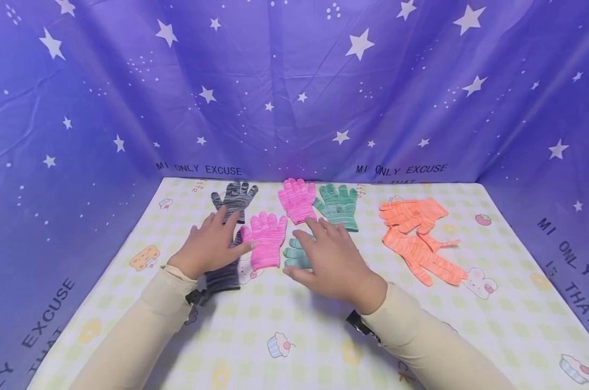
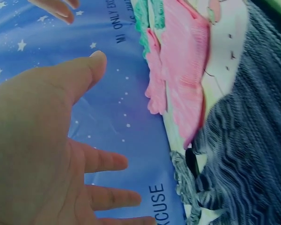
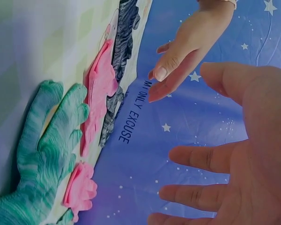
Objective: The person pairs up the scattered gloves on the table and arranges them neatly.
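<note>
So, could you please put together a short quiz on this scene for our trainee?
1. How many pink gloves lie on the checked cloth?
2. True or false: the right hand is gripping a green glove.
3. Fill in the colour: in the head view, the gloves lying farthest to the right are ____.

Key:
1. Two.
2. False; its fingers are spread and it holds nothing.
3. Orange; the orange gloves lie farthest right.

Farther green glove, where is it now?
In the head view, the farther green glove lies right of centre near the purple backdrop, between the farther pink glove and the orange gloves.
</note>
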Available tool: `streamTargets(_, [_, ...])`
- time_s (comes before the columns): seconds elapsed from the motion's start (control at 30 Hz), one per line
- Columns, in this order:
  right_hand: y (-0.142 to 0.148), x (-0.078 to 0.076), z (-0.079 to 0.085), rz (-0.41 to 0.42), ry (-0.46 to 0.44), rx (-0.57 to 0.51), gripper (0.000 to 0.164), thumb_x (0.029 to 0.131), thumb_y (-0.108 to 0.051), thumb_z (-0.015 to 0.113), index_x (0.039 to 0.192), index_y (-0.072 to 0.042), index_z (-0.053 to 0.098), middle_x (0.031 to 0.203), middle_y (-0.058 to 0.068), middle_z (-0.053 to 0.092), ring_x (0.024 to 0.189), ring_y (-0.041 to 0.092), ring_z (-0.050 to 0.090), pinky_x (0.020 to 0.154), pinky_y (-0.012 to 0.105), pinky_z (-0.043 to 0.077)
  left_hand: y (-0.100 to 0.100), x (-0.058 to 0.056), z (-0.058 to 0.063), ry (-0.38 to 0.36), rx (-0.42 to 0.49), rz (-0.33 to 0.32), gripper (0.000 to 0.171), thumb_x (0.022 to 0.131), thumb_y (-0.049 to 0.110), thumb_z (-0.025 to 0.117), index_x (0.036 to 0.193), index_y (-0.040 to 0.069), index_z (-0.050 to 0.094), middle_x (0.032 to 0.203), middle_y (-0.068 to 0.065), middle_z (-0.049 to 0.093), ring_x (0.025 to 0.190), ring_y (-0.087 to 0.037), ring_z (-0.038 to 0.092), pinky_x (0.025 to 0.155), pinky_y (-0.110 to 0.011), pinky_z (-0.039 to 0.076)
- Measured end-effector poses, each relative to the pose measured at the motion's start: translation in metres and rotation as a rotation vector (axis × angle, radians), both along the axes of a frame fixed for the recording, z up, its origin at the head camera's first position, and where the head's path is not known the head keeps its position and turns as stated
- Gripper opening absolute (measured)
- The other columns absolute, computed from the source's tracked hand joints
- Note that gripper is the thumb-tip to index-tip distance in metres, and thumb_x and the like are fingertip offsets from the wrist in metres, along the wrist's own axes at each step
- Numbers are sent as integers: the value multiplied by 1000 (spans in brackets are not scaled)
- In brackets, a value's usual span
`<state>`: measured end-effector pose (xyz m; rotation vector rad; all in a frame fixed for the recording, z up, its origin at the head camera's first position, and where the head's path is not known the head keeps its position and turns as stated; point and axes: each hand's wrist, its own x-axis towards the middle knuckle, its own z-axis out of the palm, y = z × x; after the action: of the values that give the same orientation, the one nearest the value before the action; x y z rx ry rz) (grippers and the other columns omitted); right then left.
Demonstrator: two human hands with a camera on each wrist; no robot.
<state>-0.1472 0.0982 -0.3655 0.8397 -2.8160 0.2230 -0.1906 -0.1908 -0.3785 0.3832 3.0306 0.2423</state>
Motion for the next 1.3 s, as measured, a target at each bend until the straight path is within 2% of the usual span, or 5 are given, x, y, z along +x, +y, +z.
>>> streamTargets(0.2, [-4,-1,-3,3,-10,-6,76,92,-72,56,145,-18,58,157,13,46,143,43,46,112,69,35,-8,1,-5,-14,17,19,94,95,71,54,162,9,31,168,-28,21,148,-55,31,105,-81,32])
streamTargets(0.43, [-8,-2,-5,24,28,-21,72,92,-68,60,142,-16,60,154,13,50,139,40,50,110,67,39,-17,2,-11,-11,5,22,92,96,69,53,161,9,30,165,-32,23,146,-57,33,103,-80,36])
streamTargets(0.73, [-13,-8,-12,47,36,-44,65,94,-62,61,138,-14,63,152,15,52,138,38,52,112,60,42,-22,7,-13,-2,-3,27,93,95,68,55,159,3,34,159,-32,37,137,-57,44,101,-74,42])
streamTargets(1.03, [-19,-12,-17,68,47,-60,61,94,-57,61,137,-14,64,150,16,54,136,37,55,111,54,45,-25,10,-17,54,-57,-18,77,93,57,67,141,-2,56,132,-27,59,110,-46,60,86,-64,54])
streamTargets(1.3, [-22,-12,-18,66,35,-38,61,94,-57,60,138,-14,63,151,15,54,136,36,55,111,52,45,-28,8,-21,91,-43,-73,48,87,34,75,117,-3,67,102,-18,63,82,-31,60,76,-50,55])
